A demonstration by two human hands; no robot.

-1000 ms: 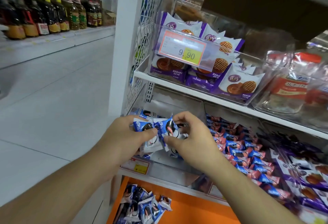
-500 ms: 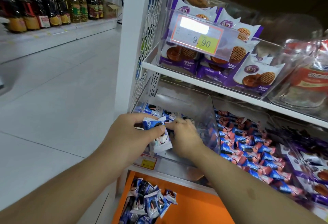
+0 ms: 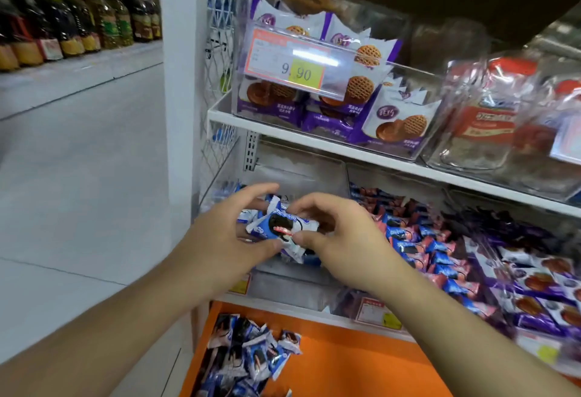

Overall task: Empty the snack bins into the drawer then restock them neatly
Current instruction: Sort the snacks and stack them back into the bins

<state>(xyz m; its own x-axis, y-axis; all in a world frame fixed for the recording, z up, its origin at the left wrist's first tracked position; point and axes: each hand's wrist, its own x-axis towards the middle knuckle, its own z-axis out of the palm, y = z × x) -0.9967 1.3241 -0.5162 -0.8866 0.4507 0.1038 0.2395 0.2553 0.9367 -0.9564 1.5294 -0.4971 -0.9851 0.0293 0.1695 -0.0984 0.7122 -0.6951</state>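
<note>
Both hands meet in front of the clear snack bin (image 3: 283,283) on the lower shelf. My left hand (image 3: 226,239) holds a small stack of blue-and-white cookie packets (image 3: 276,228) from the left, thumb under, fingers over the top. My right hand (image 3: 339,239) pinches the same stack from the right with thumb and curled fingers. More of these packets lie in a loose pile (image 3: 248,359) in the orange drawer (image 3: 361,365) below the shelf.
To the right, a bin of blue-and-pink packets (image 3: 418,239) and purple ones (image 3: 540,277). The upper shelf (image 3: 283,132) carries a bin of purple waffle cookies (image 3: 330,113) with a 9.90 price tag and red-labelled packs (image 3: 490,120). Left is an aisle floor (image 3: 78,176) and bottle shelves (image 3: 78,25).
My hands have lifted slightly out of the bin and the right hand now pinches the packet stack from the right. The camera has moved closer to the shelf.
</note>
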